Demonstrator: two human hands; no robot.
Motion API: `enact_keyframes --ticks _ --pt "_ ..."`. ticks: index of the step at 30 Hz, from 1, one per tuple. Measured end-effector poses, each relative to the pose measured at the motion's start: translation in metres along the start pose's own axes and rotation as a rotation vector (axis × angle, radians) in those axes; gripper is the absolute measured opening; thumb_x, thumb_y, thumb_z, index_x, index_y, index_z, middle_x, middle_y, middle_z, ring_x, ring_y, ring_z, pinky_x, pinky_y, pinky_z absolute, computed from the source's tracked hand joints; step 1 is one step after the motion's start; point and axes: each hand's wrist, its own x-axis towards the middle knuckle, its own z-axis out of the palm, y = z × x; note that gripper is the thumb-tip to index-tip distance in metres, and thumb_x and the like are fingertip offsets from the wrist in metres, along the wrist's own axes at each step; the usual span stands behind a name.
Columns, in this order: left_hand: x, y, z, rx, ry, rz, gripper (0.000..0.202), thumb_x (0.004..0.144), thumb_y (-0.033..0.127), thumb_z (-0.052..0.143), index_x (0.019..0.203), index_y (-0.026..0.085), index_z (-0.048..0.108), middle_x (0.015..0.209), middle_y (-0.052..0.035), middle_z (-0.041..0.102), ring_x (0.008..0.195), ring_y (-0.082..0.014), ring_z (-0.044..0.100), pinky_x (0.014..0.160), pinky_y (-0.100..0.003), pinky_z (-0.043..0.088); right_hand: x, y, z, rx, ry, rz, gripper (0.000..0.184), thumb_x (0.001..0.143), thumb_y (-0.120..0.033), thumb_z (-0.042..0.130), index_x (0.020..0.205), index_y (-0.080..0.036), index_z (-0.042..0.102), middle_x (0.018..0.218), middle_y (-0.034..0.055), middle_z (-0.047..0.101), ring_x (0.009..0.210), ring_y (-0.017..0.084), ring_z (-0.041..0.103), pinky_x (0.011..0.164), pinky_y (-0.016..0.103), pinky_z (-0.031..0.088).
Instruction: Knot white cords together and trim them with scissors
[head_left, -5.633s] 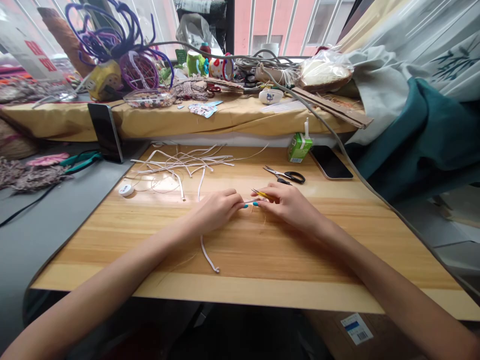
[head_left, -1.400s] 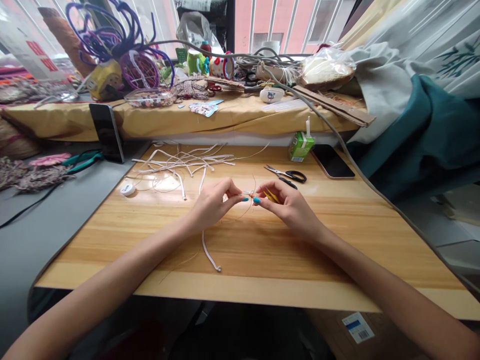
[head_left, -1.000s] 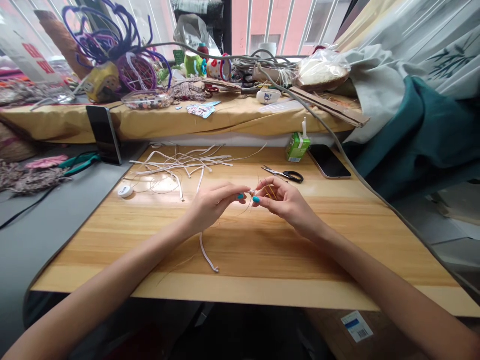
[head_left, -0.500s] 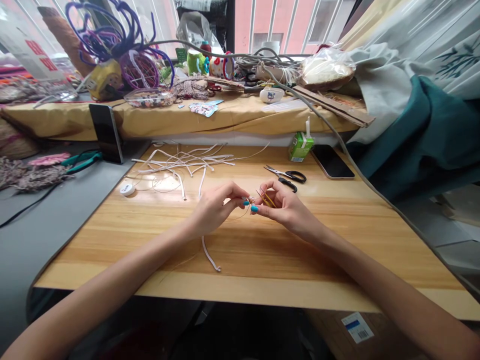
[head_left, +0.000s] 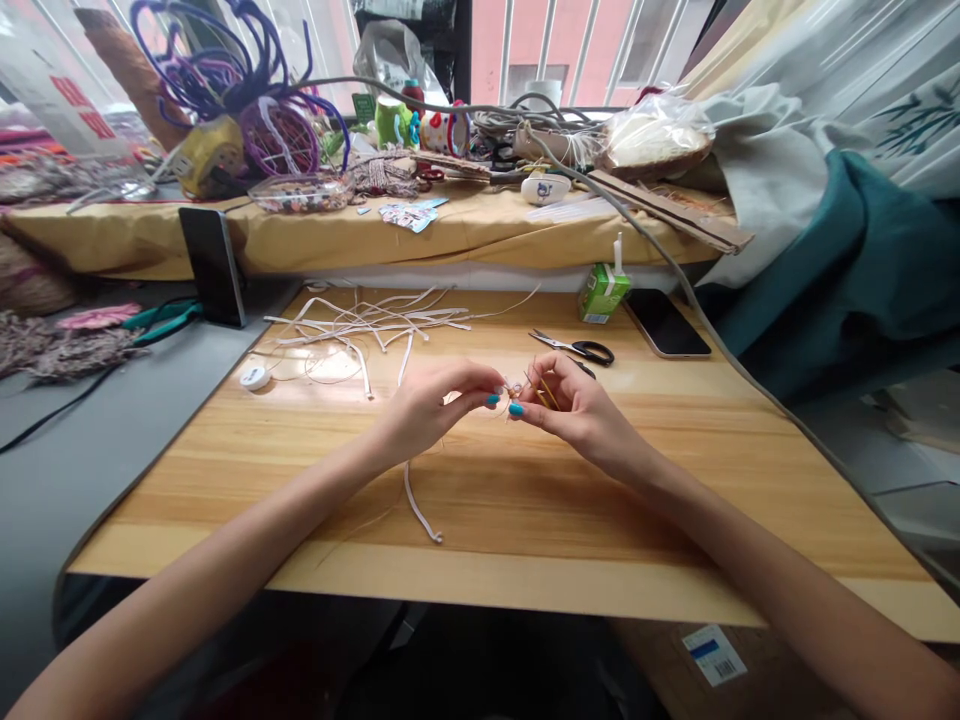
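My left hand [head_left: 427, 408] pinches the end of a white elastic band [head_left: 417, 508] that trails down across the wooden table [head_left: 675, 480] toward me. My right hand [head_left: 574, 405] is closed too, its fingertips meeting the left ones at the band's end, and it holds a thin yellow tool [head_left: 541, 388] that sticks up between its fingers. A fine thread loops around the spot where both hands meet. Both hands hover slightly above the table's middle.
A heap of white bands [head_left: 367, 325] and a small white spool [head_left: 253, 377] lie at the back left. Scissors [head_left: 577, 348], a green drink carton [head_left: 601, 290] and a dark phone [head_left: 666, 325] sit at the back right. Another phone [head_left: 214, 265] leans on the cluttered ledge.
Both hands have risen a little off the table and stay pinched together at the band's end. The yellow tool has tipped more upright in my right hand.
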Motion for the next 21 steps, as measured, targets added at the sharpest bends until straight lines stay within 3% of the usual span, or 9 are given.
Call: enact_keyframes --ticks 6,14,21 --pt "-0.004 0.000 0.006 0.014 0.008 -0.026 0.006 0.078 0.018 0.053 0.079 0.014 0.057 0.074 -0.0028 0.061 0.068 -0.0094 0.055 0.064 -0.021 0.045 -0.003 0.004 0.002 -0.050 -0.055 -0.012 0.022 0.073 -0.027 0.058 0.079 -0.021 0.038 0.074 -0.0032 0.044 0.070 0.009 0.046 0.065 0.026 0.039" --pt "-0.006 0.002 0.015 -0.367 0.029 -0.323 0.013 0.077 0.027 0.054 0.080 0.014 0.054 0.076 -0.0018 0.059 0.069 -0.0101 0.056 0.066 -0.022 0.046 -0.004 0.008 0.003 -0.153 0.028 -0.048 0.022 0.073 -0.030 0.058 0.079 -0.021 0.038 0.072 -0.0036 0.039 0.064 0.008 0.041 0.059 0.024 0.037" --pt "0.004 0.005 -0.002 -0.152 -0.048 -0.374 0.017 0.077 0.029 0.053 0.072 0.014 0.060 0.065 -0.0002 0.060 0.063 -0.0091 0.052 0.059 -0.020 0.040 -0.001 0.008 0.002 -0.198 0.098 -0.076 0.025 0.073 -0.031 0.058 0.076 -0.021 0.036 0.076 -0.0017 0.042 0.069 0.011 0.043 0.065 0.027 0.040"
